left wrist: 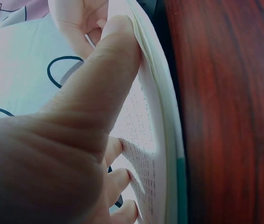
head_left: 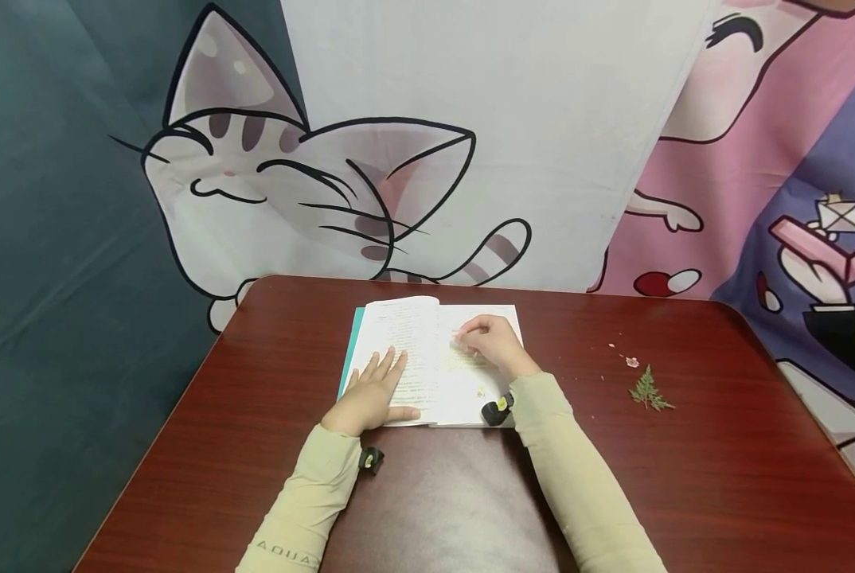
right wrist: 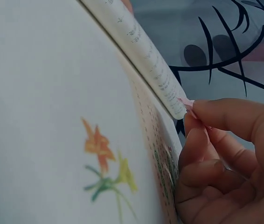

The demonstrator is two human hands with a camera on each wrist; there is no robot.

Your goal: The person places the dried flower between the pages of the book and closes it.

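An open book (head_left: pixel 406 326) with a teal cover edge lies on the table, its pages printed with text. My left hand (head_left: pixel 370 398) rests on the left page with fingers spread, the thumb lying across the lower part near the spine. Over the right page, my right hand (head_left: pixel 495 344) pinches a small pale-pink petal-like piece (right wrist: pixel 186 102) between thumb and forefinger; most of it is hidden by the fingertips. An orange and yellow flower drawing (right wrist: pixel 101 149) is printed on the right page.
To the right of the book, a small pink flower (head_left: pixel 632 362) and a green fern-like leaf sprig (head_left: pixel 648 390) lie on the dark red wooden table (head_left: pixel 255 398). Tiny pink bits are scattered near them. A cartoon-cat cloth (head_left: pixel 578 119) hangs behind the table.
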